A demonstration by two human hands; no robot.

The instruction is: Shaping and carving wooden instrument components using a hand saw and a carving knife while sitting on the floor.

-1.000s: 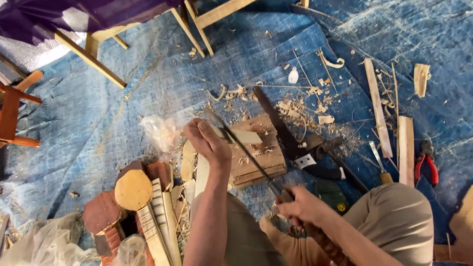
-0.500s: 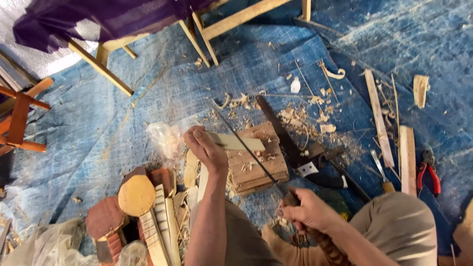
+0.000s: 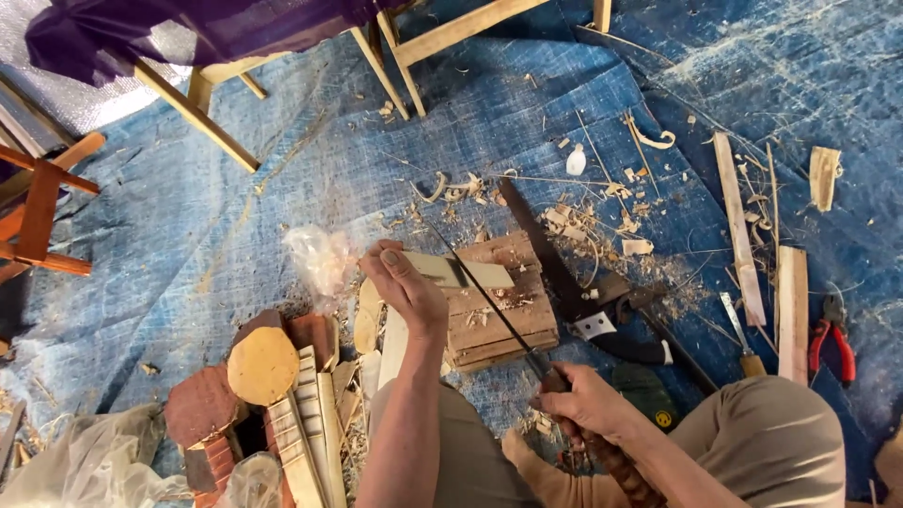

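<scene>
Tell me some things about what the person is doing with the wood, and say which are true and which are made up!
1. The left hand presses a thin wood strip onto a wooden block. True.
2. The right hand holds red pliers. False: it grips a thin-bladed knife; the red pliers lie on the blue tarp to the right.
3. The knife blade crosses the strip. True.
4. The handsaw lies left of the block. False: it lies right of it.
5. Wood shavings are scattered on the tarp. True.
</scene>
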